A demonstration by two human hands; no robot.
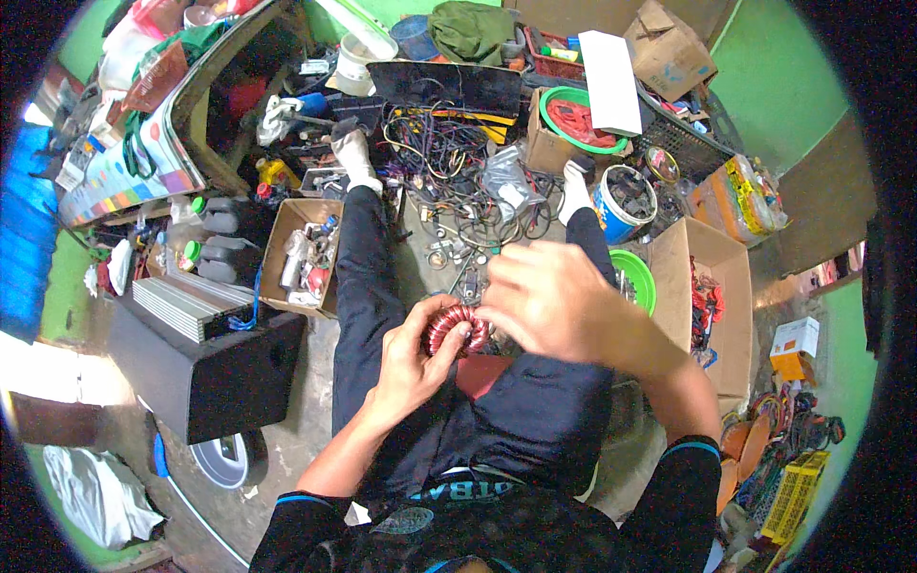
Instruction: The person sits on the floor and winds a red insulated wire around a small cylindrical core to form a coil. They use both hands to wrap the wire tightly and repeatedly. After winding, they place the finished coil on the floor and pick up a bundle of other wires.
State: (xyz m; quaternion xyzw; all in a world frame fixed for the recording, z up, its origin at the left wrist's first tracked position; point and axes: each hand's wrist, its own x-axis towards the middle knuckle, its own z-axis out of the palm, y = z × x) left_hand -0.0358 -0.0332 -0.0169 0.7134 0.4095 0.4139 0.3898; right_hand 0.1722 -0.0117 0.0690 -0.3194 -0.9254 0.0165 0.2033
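Note:
Over my lap, my left hand is closed round a ring-shaped coil of reddish copper wire, its thumb pressed on the near side. My right hand is just right of the coil and a little above it, slightly blurred. Its fingers are curled and its thumb reaches down to the coil's right edge. Whatever those fingers pinch is hidden or too fine to make out. A red surface shows beneath the coil, between my legs.
Tangled cables cover the floor between my feet. A box of parts and a black speaker-like cabinet bearing a finned metal case are at left. At right are a blue-and-white bucket, a green basin and a large open carton.

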